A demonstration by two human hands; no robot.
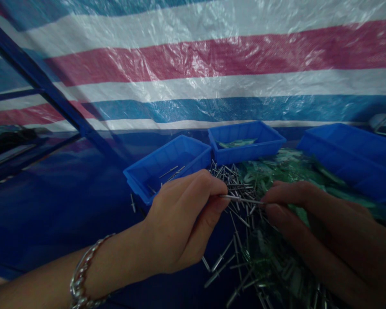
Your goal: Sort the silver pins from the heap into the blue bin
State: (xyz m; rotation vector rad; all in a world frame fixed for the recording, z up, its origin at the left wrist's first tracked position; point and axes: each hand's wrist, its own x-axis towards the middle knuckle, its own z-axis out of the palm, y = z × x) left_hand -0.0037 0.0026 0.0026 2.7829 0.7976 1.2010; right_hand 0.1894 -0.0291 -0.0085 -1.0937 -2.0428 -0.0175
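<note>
A thin metal blind rivet [242, 200] stretches between my two hands over the pile. My left hand [186, 214], with a bracelet at its wrist, pinches the rivet's left end. The fingertips of my right hand [321, 223] close on its right end. Below and behind the hands lies a loose heap of similar rivets [228, 178]. Green translucent plastic pieces [276, 171] are mixed in beside the heap, and more of them lie under my right hand, partly hidden and dim.
Behind my left hand stands a blue bin [170, 159] with a few rivets in it. A second blue bin [249, 148] holds some green pieces. Another blue bin [350, 159] is at the right. Striped sheeting [193, 60] hangs behind; a blue frame bar [48, 90] slants at left.
</note>
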